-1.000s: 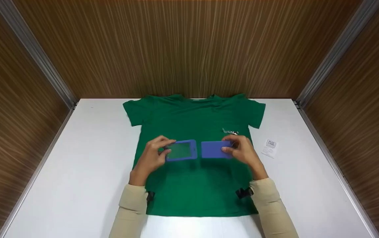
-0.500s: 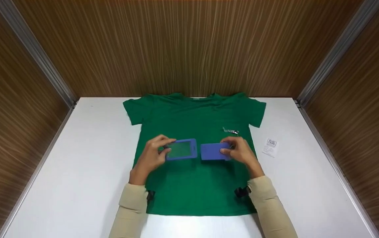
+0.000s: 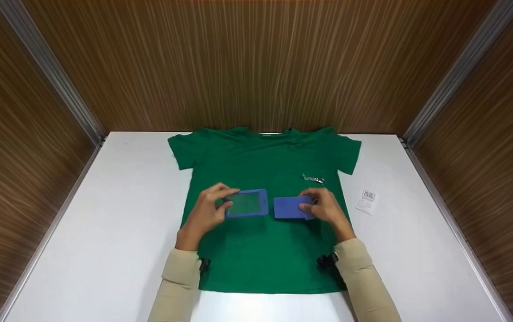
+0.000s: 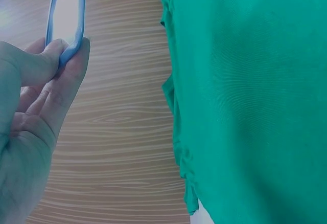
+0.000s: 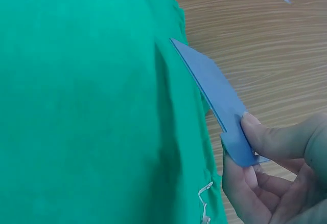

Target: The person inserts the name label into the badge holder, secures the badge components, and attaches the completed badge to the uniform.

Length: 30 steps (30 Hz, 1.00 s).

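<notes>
Between thumb and fingers my left hand [image 3: 205,210] pinches one end of a blue-purple card holder frame [image 3: 263,203] with a clear window, green showing through it. In the left wrist view this frame [image 4: 80,22] stands steeply tilted. My right hand [image 3: 328,209] pinches a flat blue-purple holder panel [image 3: 287,208] by its right end; its stepped end [image 5: 237,147] shows in the right wrist view. A narrow gap separates the two pieces. Both are held above a green T-shirt [image 3: 256,259]. A clear strap with a metal clip [image 3: 314,179] lies beyond my right hand.
The T-shirt lies spread on a white table [image 3: 126,214]. To its right is a small white printed card [image 3: 366,201]. Wood-patterned panels [image 3: 256,67] enclose the back and both sides of the table.
My right hand has come slightly nearer to me, bringing the panel a little lower than the frame. My left hand and the frame have barely moved.
</notes>
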Available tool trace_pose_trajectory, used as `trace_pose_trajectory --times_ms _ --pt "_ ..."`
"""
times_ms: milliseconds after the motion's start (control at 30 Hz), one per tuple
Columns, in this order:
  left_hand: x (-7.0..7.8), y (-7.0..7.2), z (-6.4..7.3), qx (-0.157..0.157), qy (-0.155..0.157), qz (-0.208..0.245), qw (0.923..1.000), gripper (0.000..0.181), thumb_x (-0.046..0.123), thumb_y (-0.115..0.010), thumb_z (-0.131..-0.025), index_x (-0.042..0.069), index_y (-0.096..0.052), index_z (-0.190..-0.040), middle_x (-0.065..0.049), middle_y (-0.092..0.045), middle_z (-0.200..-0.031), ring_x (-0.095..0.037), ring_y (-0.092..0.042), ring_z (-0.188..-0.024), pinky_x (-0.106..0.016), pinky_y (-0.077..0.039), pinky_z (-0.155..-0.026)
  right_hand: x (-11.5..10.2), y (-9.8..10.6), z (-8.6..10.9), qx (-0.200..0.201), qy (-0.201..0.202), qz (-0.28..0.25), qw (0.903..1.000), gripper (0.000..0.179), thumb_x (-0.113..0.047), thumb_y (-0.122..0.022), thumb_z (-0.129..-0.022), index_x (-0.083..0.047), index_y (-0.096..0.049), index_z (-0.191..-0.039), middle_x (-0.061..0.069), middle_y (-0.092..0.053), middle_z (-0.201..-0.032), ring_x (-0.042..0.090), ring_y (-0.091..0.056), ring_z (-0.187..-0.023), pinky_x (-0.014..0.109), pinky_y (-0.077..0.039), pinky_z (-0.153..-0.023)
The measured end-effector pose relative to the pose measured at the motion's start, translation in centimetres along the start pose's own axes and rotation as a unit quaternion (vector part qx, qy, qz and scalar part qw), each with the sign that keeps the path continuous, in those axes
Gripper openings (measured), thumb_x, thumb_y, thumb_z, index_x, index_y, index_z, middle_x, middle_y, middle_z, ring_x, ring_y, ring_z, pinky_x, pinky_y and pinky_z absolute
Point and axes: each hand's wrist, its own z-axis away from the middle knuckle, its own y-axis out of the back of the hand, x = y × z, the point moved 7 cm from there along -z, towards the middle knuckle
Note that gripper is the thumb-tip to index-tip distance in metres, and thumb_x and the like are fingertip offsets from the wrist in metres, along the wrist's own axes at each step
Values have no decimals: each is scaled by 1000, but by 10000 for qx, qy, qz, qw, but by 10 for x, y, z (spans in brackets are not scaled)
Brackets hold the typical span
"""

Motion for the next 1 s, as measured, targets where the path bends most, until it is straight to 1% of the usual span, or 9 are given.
trace_pose_trajectory --times_ms 167,367,467,600,700,867,1000 --pt "0 1 1 -5 2 17 10000 32 -6 -65 -96 5 -74 -125 -19 -69 -108 -22 -62 -86 -37 -54 -63 6 1 -3 72 -51 50 9999 21 -3 -74 -93 -1 -74 -114 22 -72 -109 27 -65 -89 35 -55 -73" --pt "0 1 1 31 -43 31 10000 34 -10 -66 -94 4 -74 -124 -21 -68 -106 -21 -62 -84 -35 -53 -60 13 -2 -4 36 -196 136 9997 22 -5 -74 -93 -1 -74 -114 23 -73 -108 25 -64 -88 31 -54 -68" --pt "-1 1 1 22 -23 -3 10000 34 -10 -66 -94 5 -74 -124 -20 -69 -107 -21 -63 -86 -34 -54 -61 12 -1 -5 87 -260 264 9993 23 -5 -75 -92 -1 -75 -115 22 -73 -107 26 -64 -89 34 -55 -70" --pt "-2 1 1 -2 53 -59 10000 33 -7 -66 -96 5 -74 -125 -19 -69 -108 -22 -64 -88 -36 -54 -64 11 -1 -7 82 -388 492 9980 26 -8 -76 -92 -2 -75 -117 23 -72 -109 29 -64 -93 43 -57 -77" --pt "-3 2 1 12 77 -48 10000 33 -6 -66 -96 6 -74 -125 -19 -68 -107 -22 -64 -88 -36 -54 -64 10 -1 -9 15 -406 634 9972 28 -9 -75 -93 0 -74 -119 25 -70 -113 31 -64 -96 48 -58 -82" --pt "-3 1 1 -1 44 -14 10000 33 -7 -66 -96 5 -74 -125 -21 -68 -108 -24 -65 -89 -38 -55 -63 10 -2 -10 10 -468 786 9958 29 -9 -75 -93 0 -73 -121 26 -69 -116 33 -63 -99 52 -57 -87" --pt "-4 0 1 -34 42 -8 10000 32 -6 -65 -96 5 -74 -125 -22 -68 -108 -25 -65 -89 -39 -56 -63 12 -3 -10 -21 -622 911 9939 34 -11 -75 -93 2 -70 -124 28 -67 -117 34 -64 -100 53 -57 -88"
